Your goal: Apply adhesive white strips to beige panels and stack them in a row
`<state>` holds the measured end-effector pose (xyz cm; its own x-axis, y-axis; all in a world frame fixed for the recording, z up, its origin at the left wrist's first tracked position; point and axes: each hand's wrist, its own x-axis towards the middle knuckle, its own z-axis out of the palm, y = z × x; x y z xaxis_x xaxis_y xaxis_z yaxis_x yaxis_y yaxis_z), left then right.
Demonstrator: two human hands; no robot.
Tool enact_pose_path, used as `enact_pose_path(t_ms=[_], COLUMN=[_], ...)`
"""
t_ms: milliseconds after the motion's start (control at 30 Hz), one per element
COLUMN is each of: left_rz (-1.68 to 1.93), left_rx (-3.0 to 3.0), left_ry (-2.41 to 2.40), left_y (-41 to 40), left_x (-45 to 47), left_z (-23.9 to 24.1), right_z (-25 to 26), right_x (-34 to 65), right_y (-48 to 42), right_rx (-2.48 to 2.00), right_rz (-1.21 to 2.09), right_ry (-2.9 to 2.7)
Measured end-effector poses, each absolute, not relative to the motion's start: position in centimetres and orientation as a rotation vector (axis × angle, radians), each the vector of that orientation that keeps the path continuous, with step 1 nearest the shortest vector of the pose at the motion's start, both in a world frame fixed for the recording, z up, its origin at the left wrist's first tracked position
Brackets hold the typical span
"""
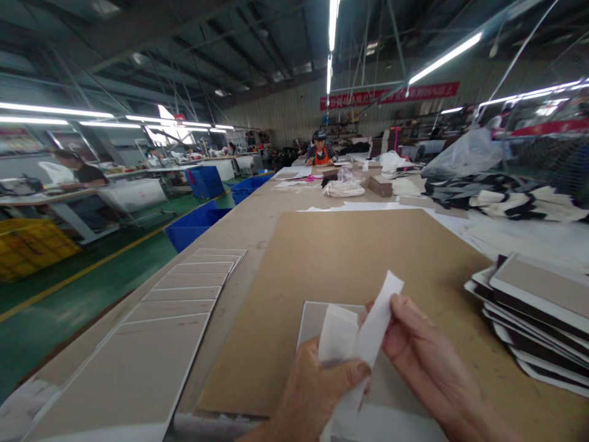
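My left hand [317,387] and my right hand [414,350] both pinch a white strip of paper or tape [363,331], which bends upward between them. Under the hands lies a grey card panel [313,319] on a large brown cardboard sheet [359,258]. Both hands are closed on the strip, above the near edge of the table.
A row of overlapping grey panels [184,294] lies at the left along the table edge. At the right is a stack of grey and black panels [538,313]. Blue bins [193,227] stand on the green floor. A person in orange [321,153] sits at the far end.
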<state>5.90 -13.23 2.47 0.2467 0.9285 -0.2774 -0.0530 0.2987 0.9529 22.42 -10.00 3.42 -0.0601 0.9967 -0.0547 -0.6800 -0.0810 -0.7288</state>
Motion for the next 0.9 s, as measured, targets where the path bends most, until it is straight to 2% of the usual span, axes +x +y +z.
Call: enact_pose_path(t_ms=[100, 233, 400, 500, 633, 900], left_rz=[0.539, 0.294, 0.312, 0.244, 0.308, 0.425], left_rx=[1.319, 1.792, 2.351, 2.523, 2.574, 2.521], left_ry=[1.127, 1.295, 1.537, 1.593, 1.522, 1.474], left_y=[-14.1, -13.7, -10.5, -8.9, -8.3, -8.1], left_x=[3.2, 0.4, 0.5, 1.0, 0.5, -0.2], left_z=[2.6, 2.9, 1.1, -0.8, -2.9, -3.7], right_z=[5.2, 5.5, 2.9, 1.8, 1.2, 0.4], right_x=[26.3, 28.8, 25.0, 22.0, 19.4, 17.2], right_y=[-8.4, -6.5, -3.9, -2.0, 0.3, 2.6], right_rx=[-0.718, -0.991, -1.370, -1.417, -1.476, -1.602], right_rz=[1.405, 1.524, 1.577, 1.431, 1.175, 0.981], right_ry=[-0.575, -0.959, -1.472, -1.757, -2.043, -2.221])
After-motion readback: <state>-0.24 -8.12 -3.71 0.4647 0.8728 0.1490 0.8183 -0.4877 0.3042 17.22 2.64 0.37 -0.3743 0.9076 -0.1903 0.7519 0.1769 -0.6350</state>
